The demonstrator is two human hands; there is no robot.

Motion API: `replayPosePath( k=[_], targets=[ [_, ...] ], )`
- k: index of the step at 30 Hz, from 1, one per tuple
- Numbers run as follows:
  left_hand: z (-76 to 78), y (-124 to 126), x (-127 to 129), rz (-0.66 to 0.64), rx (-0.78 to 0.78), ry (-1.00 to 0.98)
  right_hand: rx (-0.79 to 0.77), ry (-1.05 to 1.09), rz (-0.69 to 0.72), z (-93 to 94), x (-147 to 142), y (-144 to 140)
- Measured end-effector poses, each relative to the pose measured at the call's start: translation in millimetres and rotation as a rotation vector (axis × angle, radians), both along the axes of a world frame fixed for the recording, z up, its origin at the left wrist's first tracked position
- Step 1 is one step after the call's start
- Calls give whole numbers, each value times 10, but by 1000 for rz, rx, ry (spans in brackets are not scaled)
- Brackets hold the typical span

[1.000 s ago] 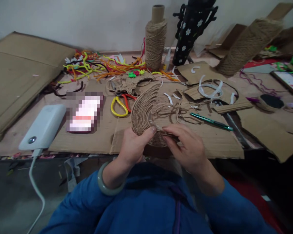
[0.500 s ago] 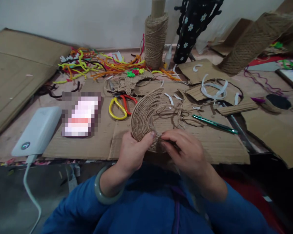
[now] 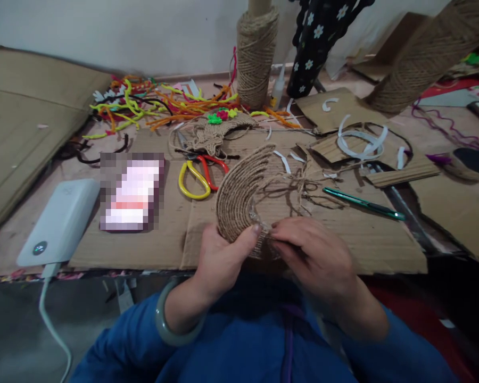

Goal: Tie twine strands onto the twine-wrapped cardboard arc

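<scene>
A curved crescent of coiled jute twine [image 3: 239, 194] is held above the cardboard near the table's front edge. My left hand [image 3: 223, 255] is closed on its lower left part, the thumb pressed on top. My right hand [image 3: 315, 252] pinches at the crescent's lower right end, thumb and forefinger together; what lies between them is too small to make out. Clear, shiny film or tape [image 3: 259, 229] shows along the inner edge by my left thumb. Loose twine strands [image 3: 303, 183] lie just beyond, beside a green pen [image 3: 363, 204].
Scissors [image 3: 195, 181] with yellow and red handles lie behind the crescent. A phone [image 3: 133, 194] and a white power bank [image 3: 59, 221] are at left. Twine spools [image 3: 257, 58], a glue bottle [image 3: 278, 88], a flowered black holder [image 3: 317, 45] and colourful pipe cleaners [image 3: 143, 106] stand or lie at the back.
The view has shifted slightly. My right hand stays at the crescent's lower end, its fingers a little farther from my left thumb. My left hand keeps its hold.
</scene>
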State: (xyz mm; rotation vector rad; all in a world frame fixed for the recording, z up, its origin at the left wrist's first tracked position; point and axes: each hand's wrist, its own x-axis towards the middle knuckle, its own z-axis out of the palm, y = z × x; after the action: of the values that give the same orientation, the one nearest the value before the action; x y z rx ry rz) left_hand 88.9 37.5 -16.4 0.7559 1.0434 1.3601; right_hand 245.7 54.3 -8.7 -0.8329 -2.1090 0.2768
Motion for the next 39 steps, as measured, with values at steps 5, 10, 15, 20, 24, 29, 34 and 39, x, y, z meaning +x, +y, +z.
replayPosePath(
  k=[5,10,15,20,24,29,34,39],
  targets=[
    [-9,-3,-16,15,21,35,-32,-17,14,19,11,11],
    [21,9,-9,51,42,13,-94,-1,58,10,84,-21],
    [23,12,2,42,26,-26,-48,17,61,-17,66,-17],
    [32,8,5,40,0,-2,-26,14,51,-10,27,-1],
    [37,7,-2,25,-31,42,-180,25,33,40,96,-45],
    [17,0,-18,12,-21,95,-352,-15,-62,168,153,-27],
    [-7,-22,-19,3,-15,104,-373,-95,-8,223,39,54],
    [-24,-29,-22,-2,-18,118,-315,-108,-38,188,-22,72]
  ],
)
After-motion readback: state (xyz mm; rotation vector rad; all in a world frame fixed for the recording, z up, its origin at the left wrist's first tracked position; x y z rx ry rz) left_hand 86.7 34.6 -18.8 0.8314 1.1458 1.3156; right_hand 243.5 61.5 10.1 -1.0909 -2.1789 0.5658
